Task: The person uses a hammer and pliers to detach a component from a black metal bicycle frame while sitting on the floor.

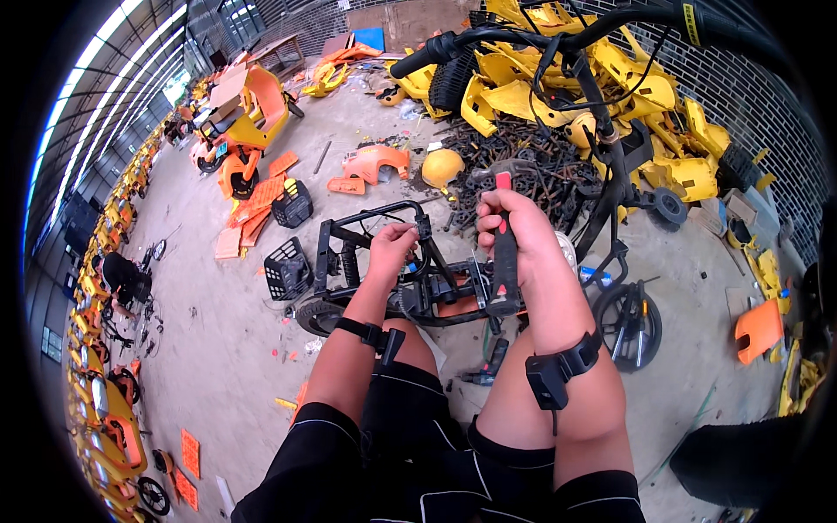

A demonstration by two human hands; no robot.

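My right hand [513, 222] is wrapped around a hammer [505, 261] with a black and red handle. The hammer stands roughly upright, its grey head above my fist against the dark heap behind. My left hand [392, 251] has its fingers pinched together at a black bracket on the upper bar of a stripped scooter frame [327, 253]. Whether a small part sits between those fingertips is hidden. Below both hands the frame's black spring, wiring and rear wheel [319, 316] show. A cordless power tool [488, 364] lies on the floor between my legs.
Handlebars [514, 39] on a steering stem rise close on the right, above a loose wheel [629, 327]. Beyond lie a heap of dark metal parts [488, 148] and yellow panels [689, 174]. Black baskets [289, 268] and orange panels [253, 213] lie left. A person [122, 275] crouches farther left.
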